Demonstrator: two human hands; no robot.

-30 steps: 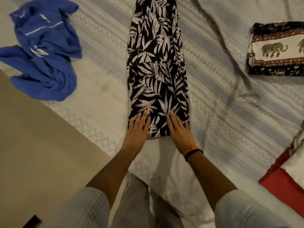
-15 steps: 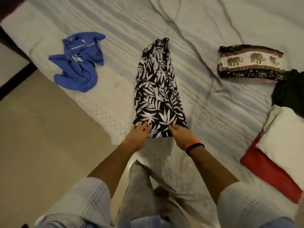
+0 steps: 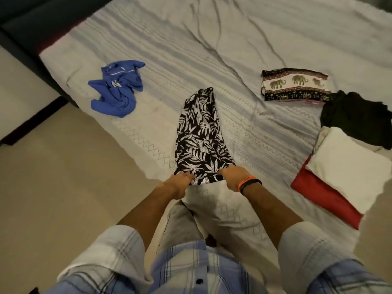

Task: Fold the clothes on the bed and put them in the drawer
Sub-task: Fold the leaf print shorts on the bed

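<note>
Leaf-print garment (image 3: 201, 136) lies lengthwise at the bed's (image 3: 233, 39) near edge; my left hand (image 3: 180, 181) and right hand (image 3: 234, 177) each have fingers pinched on its near hem corners. I'd lift both corners evenly and carry them far, matching edges. No drawer shows; folded elephant-print cloth (image 3: 294, 85) waits far right.

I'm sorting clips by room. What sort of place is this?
Most likely a bedroom: a bed under a striped bedspread, folded clothes laid on it, and a blue shirt waiting.
</note>
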